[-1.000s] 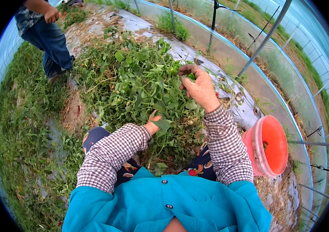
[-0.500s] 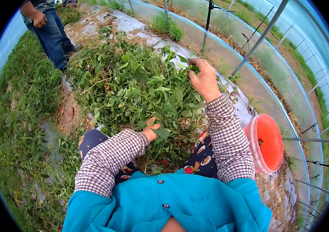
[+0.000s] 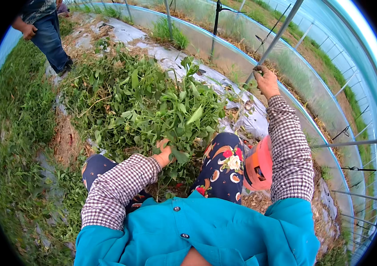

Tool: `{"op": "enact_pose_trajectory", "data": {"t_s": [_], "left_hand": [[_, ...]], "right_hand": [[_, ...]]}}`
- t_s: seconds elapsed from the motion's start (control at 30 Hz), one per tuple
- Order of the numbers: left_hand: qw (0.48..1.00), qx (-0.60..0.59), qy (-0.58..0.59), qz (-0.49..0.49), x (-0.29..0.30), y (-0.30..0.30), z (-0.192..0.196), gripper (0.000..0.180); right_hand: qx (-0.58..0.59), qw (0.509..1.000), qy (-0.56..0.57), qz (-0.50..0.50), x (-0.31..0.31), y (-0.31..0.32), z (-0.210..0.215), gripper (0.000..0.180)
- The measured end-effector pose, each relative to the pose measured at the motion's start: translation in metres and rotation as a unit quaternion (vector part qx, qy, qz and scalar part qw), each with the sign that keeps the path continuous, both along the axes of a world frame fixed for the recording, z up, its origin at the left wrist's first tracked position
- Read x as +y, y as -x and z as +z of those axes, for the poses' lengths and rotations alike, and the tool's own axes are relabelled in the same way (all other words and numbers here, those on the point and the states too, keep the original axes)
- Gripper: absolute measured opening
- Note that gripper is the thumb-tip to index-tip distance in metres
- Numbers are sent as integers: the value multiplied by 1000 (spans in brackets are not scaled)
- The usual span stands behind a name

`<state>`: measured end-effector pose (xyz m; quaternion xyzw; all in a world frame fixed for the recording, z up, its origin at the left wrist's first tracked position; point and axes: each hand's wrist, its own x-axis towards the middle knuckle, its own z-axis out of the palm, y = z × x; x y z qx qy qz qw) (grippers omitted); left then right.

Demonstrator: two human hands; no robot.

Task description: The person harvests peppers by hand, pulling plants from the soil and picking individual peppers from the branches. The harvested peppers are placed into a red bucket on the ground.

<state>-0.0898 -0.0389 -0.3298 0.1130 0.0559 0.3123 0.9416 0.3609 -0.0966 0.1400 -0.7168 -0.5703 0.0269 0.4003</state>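
A mound of leafy green plants (image 3: 139,102) lies in front of my knees, its stems tangled and partly wilted. At its near edge my left hand (image 3: 163,153) is closed round some leafy stems, with leaves covering part of the fingers. My right hand (image 3: 267,83) is raised out to the right, away from the plants, near a metal pole. Its fingers are closed, and a small dark bit shows between them, too small to name. Beside my right knee is a pink-red bucket (image 3: 258,166), partly hidden behind my right sleeve.
Silvery plastic sheeting (image 3: 170,60) covers the ground beyond the mound. To the right run a clear plastic wall (image 3: 237,73) and metal poles (image 3: 277,40). A person in jeans (image 3: 49,40) stands at the far left. Low green growth (image 3: 15,133) covers the left side.
My right hand has moved from the plants out to the right and up. The bucket now appears nearer my right knee, showing its side instead of its open mouth. My left hand stays in the leaves.
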Motion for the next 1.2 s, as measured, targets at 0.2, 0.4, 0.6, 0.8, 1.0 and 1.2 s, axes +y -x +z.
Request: {"op": "enact_pose_trajectory", "data": {"t_s": [0.2,0.4,0.6,0.8,1.0,1.2], "left_hand": [[998,66,-16,-7,-77,-148,10,48],[984,-178,-2,0,-94,-143,54,52],[949,-313,-10,-25,-109,-149,87,56],[928,-369,-22,-54,-116,-160,111,60],[985,-168,-4,-34,-119,-155,109,58],[996,-85,10,-26,-118,-159,104,55]], "right_hand": [[-109,953,153,-236,-163,-127,-43,24],[-58,899,354,-252,-251,-183,-117,26],[106,993,41,-13,-145,-60,-48,18],[-20,971,114,209,-75,57,-10,17],[-173,917,266,241,-63,51,-22,25],[163,889,345,255,-72,43,-11,35]]}}
